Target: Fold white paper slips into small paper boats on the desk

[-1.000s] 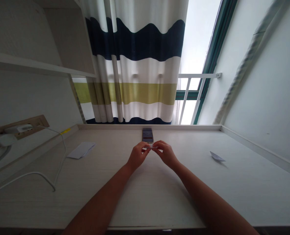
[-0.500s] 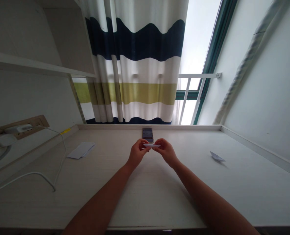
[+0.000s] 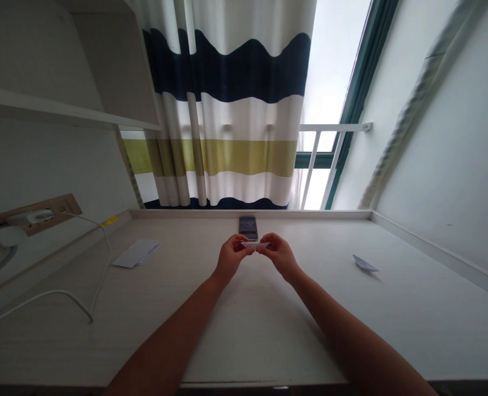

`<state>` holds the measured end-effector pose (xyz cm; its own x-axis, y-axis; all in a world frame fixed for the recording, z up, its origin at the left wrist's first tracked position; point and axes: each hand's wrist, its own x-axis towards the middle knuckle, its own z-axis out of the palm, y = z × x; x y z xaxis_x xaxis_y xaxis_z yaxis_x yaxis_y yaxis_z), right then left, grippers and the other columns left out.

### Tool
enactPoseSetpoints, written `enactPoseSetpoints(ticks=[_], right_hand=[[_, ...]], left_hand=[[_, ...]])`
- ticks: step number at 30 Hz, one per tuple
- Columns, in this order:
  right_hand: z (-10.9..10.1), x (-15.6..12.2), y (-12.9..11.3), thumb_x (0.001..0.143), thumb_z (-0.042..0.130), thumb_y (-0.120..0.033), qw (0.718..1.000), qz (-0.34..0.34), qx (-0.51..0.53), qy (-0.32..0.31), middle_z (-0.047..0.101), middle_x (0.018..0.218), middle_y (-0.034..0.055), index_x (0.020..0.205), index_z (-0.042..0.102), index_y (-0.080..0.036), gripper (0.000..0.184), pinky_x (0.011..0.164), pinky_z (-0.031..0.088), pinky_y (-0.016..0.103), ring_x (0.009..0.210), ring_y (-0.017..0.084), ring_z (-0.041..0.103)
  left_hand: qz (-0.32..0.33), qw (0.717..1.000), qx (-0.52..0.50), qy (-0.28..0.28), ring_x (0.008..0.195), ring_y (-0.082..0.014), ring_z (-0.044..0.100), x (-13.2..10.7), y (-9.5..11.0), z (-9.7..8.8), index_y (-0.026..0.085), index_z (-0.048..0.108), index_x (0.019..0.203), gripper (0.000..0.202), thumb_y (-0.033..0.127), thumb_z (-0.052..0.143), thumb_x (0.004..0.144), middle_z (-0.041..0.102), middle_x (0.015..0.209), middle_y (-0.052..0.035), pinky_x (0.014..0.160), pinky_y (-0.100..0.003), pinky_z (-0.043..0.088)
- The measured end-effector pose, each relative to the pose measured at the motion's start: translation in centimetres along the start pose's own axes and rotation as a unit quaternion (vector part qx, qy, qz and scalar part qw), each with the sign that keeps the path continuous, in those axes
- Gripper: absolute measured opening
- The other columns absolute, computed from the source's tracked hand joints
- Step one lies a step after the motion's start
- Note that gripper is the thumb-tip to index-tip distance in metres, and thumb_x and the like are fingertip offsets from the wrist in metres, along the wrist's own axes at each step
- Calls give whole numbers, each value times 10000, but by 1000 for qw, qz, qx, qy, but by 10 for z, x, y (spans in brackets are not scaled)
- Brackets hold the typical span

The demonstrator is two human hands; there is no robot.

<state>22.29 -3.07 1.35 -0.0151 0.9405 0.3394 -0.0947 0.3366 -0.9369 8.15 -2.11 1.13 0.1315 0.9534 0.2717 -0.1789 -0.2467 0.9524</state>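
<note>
Both of my hands meet over the middle of the pale desk (image 3: pixel 244 330). My left hand (image 3: pixel 230 256) and my right hand (image 3: pixel 279 254) each pinch one end of a small folded white paper piece (image 3: pixel 255 245), held just above the desk top. The fingers of both hands are closed on it. A phone (image 3: pixel 248 227) lies flat on the desk right behind the paper, screen up, near the back edge.
A stack of white paper sheets (image 3: pixel 137 252) lies at the left. A folded paper shape (image 3: pixel 365 263) sits at the right. A white cable (image 3: pixel 82 297) runs from a wall socket strip (image 3: pixel 25 219). A striped curtain (image 3: pixel 227 110) hangs behind the desk.
The hands lifted the small paper piece slightly off the desk and away from me, toward the phone; it now shows as a thin flat strip between the fingertips.
</note>
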Motion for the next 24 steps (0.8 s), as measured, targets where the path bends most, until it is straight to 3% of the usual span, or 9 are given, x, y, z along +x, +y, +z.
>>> enactPoseSetpoints(ticks=[3,7,14,18,24], right_hand=[[0,-1,-1,544,701,-308,1000,-5,-16,-8,545,671,-29,712,504,-184,287,578,449,263,582,104,519],[-1,-2,0,571,683,-311,999,-5,-35,-11,533,650,-33,742,509,-183,275,526,419,241,540,91,486],[2,-5,-6,556,687,-336,999,19,-26,-21,589,656,-8,793,556,-176,314,596,443,275,601,122,537],[1,-6,-7,572,674,-352,997,46,-37,-47,602,592,8,707,615,-142,256,602,437,288,578,125,537],[0,-5,-9,544,695,-323,997,71,-9,-36,606,562,4,638,625,-144,214,596,427,285,543,114,531]], left_hand=[[-25,999,-28,-17,629,-125,592,1,-4,-1,124,553,847,332,224,694,563,632,671,-17,674,-309,492],[-55,997,-26,-49,626,-122,586,0,-7,-2,106,611,808,282,252,688,581,629,648,-31,699,-318,497],[-22,999,13,-45,587,-122,573,1,-6,-5,110,644,742,251,306,676,589,623,609,-28,646,-290,497],[-24,999,22,-43,563,-118,565,2,-2,-5,111,646,703,235,306,681,578,619,583,-26,617,-274,494],[-50,998,9,-41,553,-118,567,1,2,-4,113,663,689,230,292,702,551,621,562,-20,628,-283,498]])
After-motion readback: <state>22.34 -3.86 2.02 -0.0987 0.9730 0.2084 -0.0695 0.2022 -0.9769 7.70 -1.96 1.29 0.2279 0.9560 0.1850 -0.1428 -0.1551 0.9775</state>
